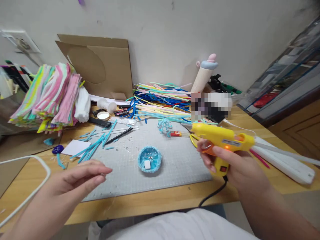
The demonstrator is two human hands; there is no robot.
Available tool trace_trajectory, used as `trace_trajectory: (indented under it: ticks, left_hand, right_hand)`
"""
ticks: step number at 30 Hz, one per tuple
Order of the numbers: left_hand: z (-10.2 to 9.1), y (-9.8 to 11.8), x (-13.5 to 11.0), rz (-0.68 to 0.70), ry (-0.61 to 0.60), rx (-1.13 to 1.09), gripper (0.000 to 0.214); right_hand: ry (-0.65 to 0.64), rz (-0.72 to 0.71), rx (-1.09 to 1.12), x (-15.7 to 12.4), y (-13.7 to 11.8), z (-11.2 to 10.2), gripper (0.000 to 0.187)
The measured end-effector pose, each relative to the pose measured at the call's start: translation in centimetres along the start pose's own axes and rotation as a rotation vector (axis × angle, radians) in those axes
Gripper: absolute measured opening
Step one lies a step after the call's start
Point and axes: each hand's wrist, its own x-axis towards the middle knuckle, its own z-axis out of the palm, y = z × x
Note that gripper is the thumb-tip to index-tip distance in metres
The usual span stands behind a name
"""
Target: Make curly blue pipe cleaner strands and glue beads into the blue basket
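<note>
My right hand [232, 160] is wrapped round the grip of a yellow hot glue gun [212, 133], with a finger at its orange trigger. A small orange light glows on the gun's side, and a glue stick [282, 150] sticks out of its rear. At the left, my left hand [82, 180] is raised with thumb and fingertips pinched together; anything between them is too small to make out. Between both hands a round, fuzzy light-blue bowl [160, 163] stands on the cutting mat [125, 183], with a small white block [147, 164] inside. Behind it lies a curly blue piece [165, 127].
Blue pipe-cleaner pieces [93, 146] and a black pen [118, 136] lie left on the mat. Coloured pipe cleaners [162, 103] are heaped by the wall, with bundles [55, 93] further left. A white power strip [287, 163] lies right; the gun's black cord [212, 196] crosses the table edge.
</note>
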Motion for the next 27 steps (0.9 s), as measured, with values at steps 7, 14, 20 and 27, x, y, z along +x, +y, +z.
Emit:
trace_trajectory:
  ticks: [7,14,20,27]
  left_hand:
    - [3.7,1.5,2.3,0.002,-0.247,-0.041,0.019]
    - [7.1,2.4,3.0,0.000,-0.276,-0.282,0.020]
    - [8.4,1.6,3.0,-0.010,-0.215,-0.235,0.009]
    - [8.4,1.7,2.5,0.129,-0.315,-0.216,0.012]
  right_hand:
    - [-0.202,0.205,0.002,1.9,2.7,3.2,0.035]
    - [-0.162,0.344,-0.070,-0.6,4.7,3.1,0.040]
    - [-0.164,0.466,-0.021,-2.3,5.9,2.2,0.046]
    - [-0.466,0.330,-0.196,-0.9,5.4,2.2,0.043]
